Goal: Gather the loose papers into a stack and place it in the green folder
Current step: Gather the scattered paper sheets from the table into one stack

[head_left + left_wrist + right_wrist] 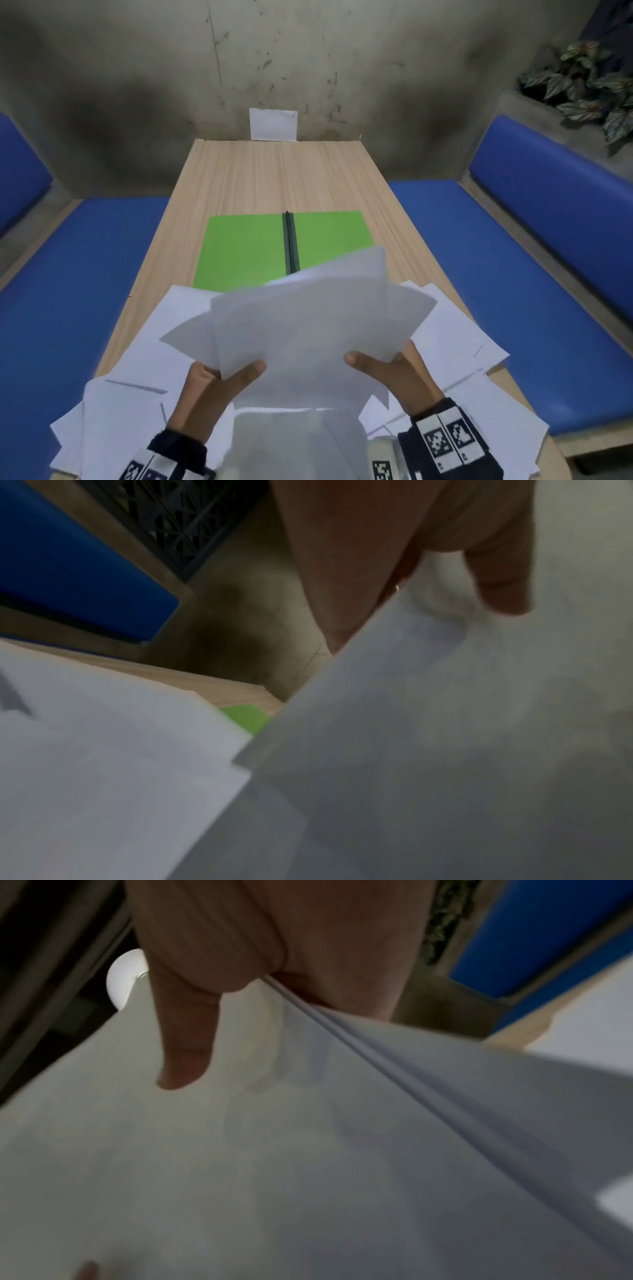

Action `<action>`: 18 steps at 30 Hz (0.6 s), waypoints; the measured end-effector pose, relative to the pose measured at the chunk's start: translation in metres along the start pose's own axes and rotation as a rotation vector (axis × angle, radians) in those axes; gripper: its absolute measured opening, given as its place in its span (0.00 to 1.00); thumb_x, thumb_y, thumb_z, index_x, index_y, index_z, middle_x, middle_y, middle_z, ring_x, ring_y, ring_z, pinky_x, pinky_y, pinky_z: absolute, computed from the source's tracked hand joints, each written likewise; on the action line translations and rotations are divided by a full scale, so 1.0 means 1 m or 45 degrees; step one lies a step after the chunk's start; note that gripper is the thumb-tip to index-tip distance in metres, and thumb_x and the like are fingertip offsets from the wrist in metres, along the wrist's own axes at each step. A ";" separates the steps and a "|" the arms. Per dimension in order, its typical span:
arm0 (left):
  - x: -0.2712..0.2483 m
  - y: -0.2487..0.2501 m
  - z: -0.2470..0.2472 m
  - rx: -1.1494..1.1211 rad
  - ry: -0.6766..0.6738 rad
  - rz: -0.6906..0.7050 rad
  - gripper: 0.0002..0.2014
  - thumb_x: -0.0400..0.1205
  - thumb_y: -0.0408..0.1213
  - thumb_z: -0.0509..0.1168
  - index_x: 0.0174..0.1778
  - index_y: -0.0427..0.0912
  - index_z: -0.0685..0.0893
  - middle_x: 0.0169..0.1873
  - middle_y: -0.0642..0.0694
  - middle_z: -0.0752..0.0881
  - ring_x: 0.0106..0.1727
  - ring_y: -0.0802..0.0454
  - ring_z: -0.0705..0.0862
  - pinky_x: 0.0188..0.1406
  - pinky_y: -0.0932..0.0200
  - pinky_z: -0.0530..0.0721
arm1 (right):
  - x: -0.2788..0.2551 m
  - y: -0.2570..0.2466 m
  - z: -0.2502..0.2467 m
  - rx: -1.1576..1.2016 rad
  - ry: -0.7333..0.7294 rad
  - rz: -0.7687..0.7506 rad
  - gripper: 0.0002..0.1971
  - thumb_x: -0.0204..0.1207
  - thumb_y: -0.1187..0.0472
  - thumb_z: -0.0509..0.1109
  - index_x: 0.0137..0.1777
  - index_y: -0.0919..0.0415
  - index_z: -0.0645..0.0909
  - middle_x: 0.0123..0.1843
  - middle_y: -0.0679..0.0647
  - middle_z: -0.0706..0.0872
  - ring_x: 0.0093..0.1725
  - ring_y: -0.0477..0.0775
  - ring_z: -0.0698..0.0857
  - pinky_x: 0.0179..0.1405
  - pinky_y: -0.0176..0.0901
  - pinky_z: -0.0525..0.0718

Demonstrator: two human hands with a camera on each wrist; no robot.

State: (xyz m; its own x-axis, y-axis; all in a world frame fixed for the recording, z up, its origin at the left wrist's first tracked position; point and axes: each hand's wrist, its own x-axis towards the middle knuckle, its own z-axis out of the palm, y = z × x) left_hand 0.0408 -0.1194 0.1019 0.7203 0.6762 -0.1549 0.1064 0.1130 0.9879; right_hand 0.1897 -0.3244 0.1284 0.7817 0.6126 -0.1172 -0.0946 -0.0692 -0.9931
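Note:
A fanned bunch of white papers (301, 329) is held up above the table, its sheets askew. My left hand (219, 383) pinches its lower left edge with the thumb on top. At the lower right edge my right hand (387, 370) pinches it the same way. The left wrist view shows the thumb (496, 580) lying on the held papers (445, 723). In the right wrist view the thumb (185, 1042) presses on the held papers (274, 1150). The green folder (246, 250) lies open and flat mid-table, just beyond the bunch. More loose sheets (130, 394) lie scattered on the near table.
The wooden table (274, 178) runs away from me to a stained wall, where a small white card (273, 124) leans. Blue benches (78, 291) flank the table on both sides. A potted plant (589, 85) stands at the far right.

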 end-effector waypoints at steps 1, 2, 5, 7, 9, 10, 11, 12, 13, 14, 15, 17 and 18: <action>-0.001 -0.001 -0.001 0.003 -0.052 0.001 0.12 0.61 0.37 0.81 0.37 0.39 0.88 0.32 0.50 0.91 0.30 0.62 0.87 0.34 0.68 0.82 | 0.002 0.003 0.002 -0.047 -0.011 0.014 0.13 0.65 0.72 0.77 0.42 0.53 0.85 0.36 0.42 0.92 0.39 0.38 0.89 0.36 0.28 0.84; -0.003 -0.003 0.000 0.008 -0.106 -0.022 0.15 0.60 0.39 0.81 0.41 0.46 0.87 0.34 0.50 0.92 0.34 0.65 0.88 0.39 0.65 0.82 | 0.005 0.010 0.003 -0.086 -0.006 0.038 0.12 0.64 0.70 0.78 0.42 0.54 0.85 0.36 0.44 0.92 0.40 0.41 0.89 0.37 0.31 0.85; -0.005 -0.022 0.005 0.044 -0.216 -0.072 0.35 0.41 0.61 0.81 0.42 0.50 0.87 0.42 0.55 0.93 0.43 0.58 0.89 0.48 0.56 0.83 | 0.008 0.032 0.007 -0.132 0.054 0.139 0.09 0.63 0.65 0.81 0.43 0.57 0.86 0.37 0.50 0.92 0.40 0.46 0.90 0.40 0.38 0.88; -0.006 -0.030 0.011 0.098 -0.175 -0.083 0.34 0.41 0.70 0.76 0.37 0.51 0.89 0.39 0.58 0.92 0.39 0.61 0.89 0.44 0.61 0.83 | 0.010 0.047 0.008 -0.138 0.089 0.175 0.08 0.64 0.64 0.80 0.42 0.59 0.86 0.35 0.49 0.92 0.38 0.45 0.90 0.37 0.36 0.87; -0.003 -0.027 0.015 0.096 -0.083 -0.104 0.20 0.56 0.61 0.78 0.30 0.48 0.89 0.29 0.61 0.91 0.35 0.57 0.87 0.34 0.68 0.83 | 0.012 0.061 0.007 -0.131 0.117 0.212 0.05 0.66 0.64 0.79 0.41 0.59 0.86 0.34 0.47 0.92 0.37 0.45 0.89 0.36 0.33 0.85; -0.002 -0.021 0.015 0.085 -0.031 -0.107 0.12 0.66 0.49 0.77 0.29 0.45 0.87 0.24 0.61 0.90 0.35 0.51 0.86 0.31 0.67 0.83 | 0.013 0.069 0.004 -0.144 0.125 0.224 0.06 0.67 0.64 0.78 0.42 0.57 0.86 0.36 0.48 0.92 0.40 0.48 0.89 0.38 0.34 0.84; 0.003 -0.021 0.010 0.085 0.028 -0.092 0.07 0.73 0.39 0.73 0.30 0.44 0.85 0.21 0.60 0.88 0.36 0.48 0.84 0.29 0.64 0.82 | 0.015 0.077 0.000 -0.200 0.131 0.244 0.07 0.67 0.63 0.78 0.44 0.55 0.85 0.40 0.49 0.91 0.42 0.51 0.88 0.40 0.35 0.83; 0.006 -0.017 0.005 0.100 0.096 -0.083 0.06 0.75 0.34 0.71 0.33 0.43 0.84 0.19 0.57 0.88 0.37 0.46 0.83 0.31 0.62 0.82 | 0.016 0.085 -0.006 -0.283 0.153 0.274 0.09 0.68 0.63 0.77 0.47 0.54 0.83 0.43 0.50 0.88 0.45 0.53 0.85 0.42 0.35 0.82; 0.010 -0.017 -0.004 0.117 0.159 -0.080 0.04 0.76 0.33 0.70 0.35 0.39 0.85 0.22 0.53 0.89 0.39 0.46 0.83 0.35 0.59 0.82 | 0.017 0.094 -0.015 -0.373 0.201 0.344 0.12 0.69 0.62 0.77 0.50 0.53 0.81 0.46 0.52 0.85 0.47 0.54 0.83 0.45 0.35 0.81; 0.013 -0.015 -0.014 0.113 0.226 -0.099 0.04 0.75 0.33 0.71 0.39 0.37 0.84 0.29 0.49 0.89 0.43 0.44 0.83 0.41 0.58 0.81 | 0.018 0.101 -0.025 -0.440 0.269 0.424 0.15 0.70 0.60 0.76 0.55 0.54 0.79 0.51 0.54 0.83 0.51 0.55 0.81 0.49 0.39 0.81; 0.018 -0.021 -0.027 0.122 0.266 -0.154 0.07 0.74 0.34 0.72 0.44 0.35 0.83 0.36 0.43 0.89 0.46 0.43 0.83 0.48 0.54 0.80 | 0.018 0.109 -0.037 -0.505 0.361 0.538 0.20 0.70 0.58 0.75 0.61 0.57 0.77 0.57 0.58 0.81 0.55 0.56 0.80 0.55 0.44 0.80; 0.021 -0.042 -0.054 0.165 0.272 -0.280 0.18 0.70 0.38 0.76 0.52 0.36 0.81 0.49 0.37 0.87 0.51 0.40 0.84 0.58 0.46 0.80 | 0.017 0.119 -0.059 -0.606 0.619 0.825 0.30 0.70 0.53 0.74 0.69 0.63 0.71 0.68 0.64 0.76 0.64 0.63 0.78 0.64 0.51 0.76; 0.018 -0.048 -0.064 0.176 0.253 -0.345 0.23 0.67 0.40 0.78 0.55 0.36 0.81 0.53 0.36 0.87 0.54 0.39 0.84 0.61 0.42 0.80 | 0.016 0.124 -0.068 -0.608 0.771 0.975 0.35 0.68 0.51 0.75 0.71 0.65 0.68 0.70 0.67 0.74 0.66 0.66 0.77 0.66 0.54 0.76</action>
State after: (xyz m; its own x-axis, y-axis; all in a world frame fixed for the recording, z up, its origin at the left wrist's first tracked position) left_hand 0.0051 -0.0662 0.0511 0.5073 0.7651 -0.3966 0.3765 0.2172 0.9006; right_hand 0.2323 -0.3765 0.0030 0.8038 -0.2045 -0.5587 -0.5393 -0.6471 -0.5390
